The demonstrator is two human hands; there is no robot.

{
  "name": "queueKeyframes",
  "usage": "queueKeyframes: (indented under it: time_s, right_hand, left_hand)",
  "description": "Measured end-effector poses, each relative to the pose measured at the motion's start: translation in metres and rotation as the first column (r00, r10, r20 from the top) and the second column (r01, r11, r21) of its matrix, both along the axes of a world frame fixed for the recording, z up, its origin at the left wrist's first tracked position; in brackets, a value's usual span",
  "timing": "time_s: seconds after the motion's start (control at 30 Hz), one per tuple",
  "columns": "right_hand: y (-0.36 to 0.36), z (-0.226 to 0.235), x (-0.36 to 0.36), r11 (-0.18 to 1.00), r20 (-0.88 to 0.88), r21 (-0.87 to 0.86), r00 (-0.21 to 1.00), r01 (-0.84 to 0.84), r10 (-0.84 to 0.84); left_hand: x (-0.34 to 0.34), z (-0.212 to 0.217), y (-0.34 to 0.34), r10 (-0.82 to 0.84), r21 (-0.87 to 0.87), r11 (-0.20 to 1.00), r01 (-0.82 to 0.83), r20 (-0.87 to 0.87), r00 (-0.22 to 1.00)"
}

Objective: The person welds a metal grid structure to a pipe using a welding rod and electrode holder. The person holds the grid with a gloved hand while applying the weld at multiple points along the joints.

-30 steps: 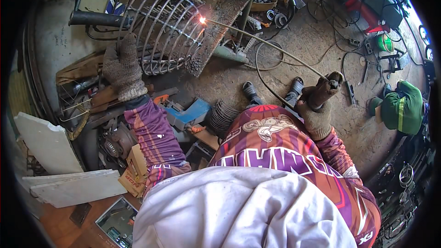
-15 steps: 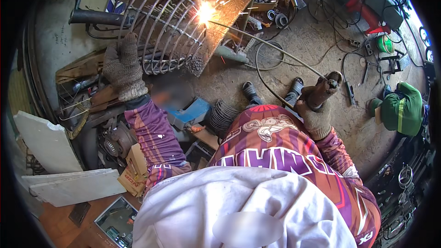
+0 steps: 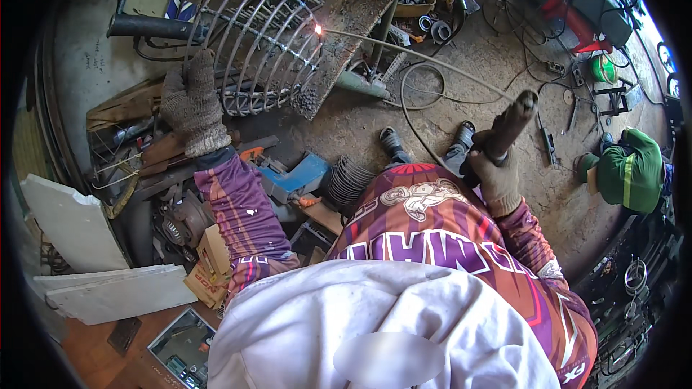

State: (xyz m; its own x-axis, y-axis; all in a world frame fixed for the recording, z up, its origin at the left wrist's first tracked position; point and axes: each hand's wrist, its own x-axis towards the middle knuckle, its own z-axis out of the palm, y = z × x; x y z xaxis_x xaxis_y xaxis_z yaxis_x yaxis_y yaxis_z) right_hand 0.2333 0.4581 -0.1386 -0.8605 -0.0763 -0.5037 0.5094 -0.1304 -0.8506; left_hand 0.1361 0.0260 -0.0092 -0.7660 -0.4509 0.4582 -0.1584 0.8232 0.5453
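My gloved left hand [image 3: 196, 109] is closed on the near left edge of a curved metal grille [image 3: 277, 49] of bent rods, which rests on a rough metal table. My gloved right hand [image 3: 499, 181] grips a dark welding electrode holder [image 3: 510, 127]. From it a long thin welding rod [image 3: 425, 56] reaches left to the grille's right edge. A small red-orange glow [image 3: 318, 29] shows at the rod's far end, where I cannot tell whether rod and grille touch.
Metal scraps and rings [image 3: 440, 30] lie beyond the table [image 3: 353, 39]. Cables [image 3: 414, 101] loop over the floor. A blue tool [image 3: 292, 176] and coiled spring-like metal [image 3: 351, 180] lie near my feet. At right crouches a person in green [image 3: 633, 173].
The bright arc and flying sparks have died down to a small glow at the rod's end. My right hand has tilted the holder more upright; my left hand stays put.
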Motion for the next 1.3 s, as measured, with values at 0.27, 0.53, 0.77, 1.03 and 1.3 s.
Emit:
queueKeyframes:
  time_s: [0.27, 0.53, 0.77, 1.03, 1.3]
  right_hand:
    - [0.005, -0.018, 0.003, 0.976, -0.195, 0.209, 0.975, -0.066, 0.107]
    - [0.009, 0.001, -0.016, 0.998, -0.001, 0.039, 0.999, -0.048, 0.048]
    - [0.015, 0.001, -0.026, 0.993, 0.036, -0.117, 0.999, -0.009, 0.013]
    - [0.015, -0.018, 0.003, 0.982, -0.250, 0.123, 0.962, 0.142, -0.107]
    - [0.001, -0.024, 0.021, 0.976, -0.209, 0.122, 0.966, 0.180, -0.152]
  left_hand:
    - [-0.005, 0.000, -0.004, -0.016, -0.048, 0.999, 0.016, -0.001, 1.000]
    - [-0.007, 0.000, 0.000, -0.004, -0.054, 0.999, 0.004, 0.000, 1.000]
    - [-0.006, 0.002, -0.003, -0.007, -0.054, 0.998, 0.006, -0.016, 1.000]
    - [-0.005, 0.000, -0.002, 0.031, -0.011, 0.999, -0.031, -0.011, 0.999]
    - [-0.016, 0.002, -0.021, 0.015, 0.070, 0.997, -0.020, 0.080, 0.997]
